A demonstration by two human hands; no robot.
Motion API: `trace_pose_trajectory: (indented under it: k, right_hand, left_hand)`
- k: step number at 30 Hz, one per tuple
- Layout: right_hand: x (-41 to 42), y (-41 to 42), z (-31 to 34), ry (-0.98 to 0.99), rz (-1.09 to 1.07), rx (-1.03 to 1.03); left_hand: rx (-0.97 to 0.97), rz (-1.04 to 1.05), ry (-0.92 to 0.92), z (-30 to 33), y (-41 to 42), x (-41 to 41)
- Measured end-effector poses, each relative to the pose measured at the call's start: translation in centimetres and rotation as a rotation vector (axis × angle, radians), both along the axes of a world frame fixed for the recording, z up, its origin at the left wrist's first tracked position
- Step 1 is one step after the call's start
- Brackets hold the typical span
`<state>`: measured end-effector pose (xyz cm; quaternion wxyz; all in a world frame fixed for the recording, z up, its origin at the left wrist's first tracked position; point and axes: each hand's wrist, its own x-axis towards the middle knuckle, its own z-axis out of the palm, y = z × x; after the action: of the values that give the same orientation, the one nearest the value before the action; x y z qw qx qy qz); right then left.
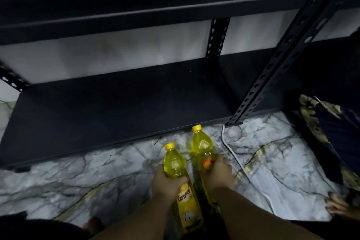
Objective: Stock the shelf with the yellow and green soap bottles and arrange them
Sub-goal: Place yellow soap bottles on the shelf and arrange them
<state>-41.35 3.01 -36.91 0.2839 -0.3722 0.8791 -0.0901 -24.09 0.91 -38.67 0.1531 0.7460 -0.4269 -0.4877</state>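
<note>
1. Marbled grey floor [97, 177] lies under us, in front of a dark metal shelf [116, 107].
2. Our left hand [167, 183] grips one yellow soap bottle [175, 163] round its middle, cap pointing toward the shelf.
3. Our right hand [218, 175] grips a second yellow bottle [202, 148] just beside the first, a little nearer the shelf edge.
4. Both bottles are held above the floor, short of the lowest shelf board.
5. Beyond, a white cable [233, 158] trails past the slotted upright [276, 60]; someone's toes [337, 204] show at far right.
</note>
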Motion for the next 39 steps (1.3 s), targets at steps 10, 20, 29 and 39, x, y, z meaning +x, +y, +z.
trace_pose_trajectory:
  k: [10,20,29,39]
  right_hand:
    - [3.9,-0.6,7.4,0.032,0.035,-0.354]
    - [9.4,-0.9,18.9,-0.083,0.123,-0.761]
    - [12.6,-0.3,29.9,-0.132,0.165,-0.996]
    - [15.0,-1.0,43.7,-0.178,0.129,-1.232]
  left_hand:
    - [-0.359,-0.029,0.022,9.2,-1.5,5.2]
    - [-0.659,0.006,0.065,21.1,-1.7,12.2]
    - [-0.870,0.051,0.121,29.9,-0.7,16.0]
    - [-1.102,0.133,0.265,45.1,-1.6,17.2]
